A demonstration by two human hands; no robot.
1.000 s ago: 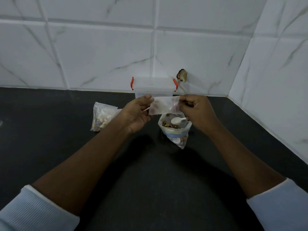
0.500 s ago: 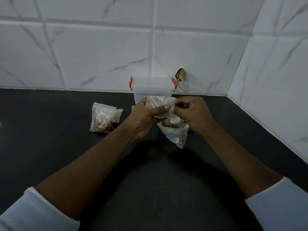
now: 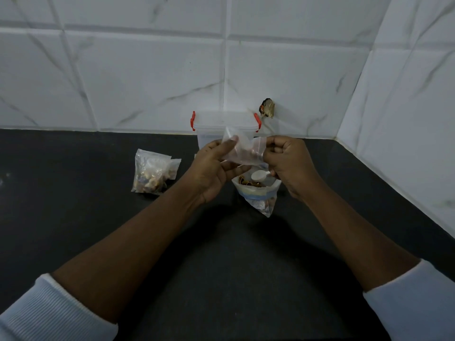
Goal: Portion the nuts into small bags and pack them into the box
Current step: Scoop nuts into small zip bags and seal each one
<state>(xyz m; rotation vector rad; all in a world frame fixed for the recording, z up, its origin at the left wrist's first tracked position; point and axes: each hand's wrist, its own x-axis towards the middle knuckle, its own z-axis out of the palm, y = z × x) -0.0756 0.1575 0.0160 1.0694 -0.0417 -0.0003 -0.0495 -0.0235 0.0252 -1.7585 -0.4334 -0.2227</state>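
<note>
Done: filled bags [image 3: 154, 174] lie at 9 o'clock on the surface [image 3: 73, 217].
Grips: left hand [image 3: 213, 168] and right hand [image 3: 286, 163] pinch an empty bag [image 3: 242, 150].
Left: filling it, then packing the box [image 3: 225, 127].

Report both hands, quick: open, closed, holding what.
Left hand: closed on the small bag, thumb on top.
Right hand: closed, pinching the same bag's other edge.

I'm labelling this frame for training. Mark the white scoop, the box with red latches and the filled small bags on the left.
white scoop [image 3: 257, 175], head view, on its round bowl
box [image 3: 211, 123], head view, on its clear lid
filled small bags [image 3: 150, 174], head view, on the front bag's middle
</note>
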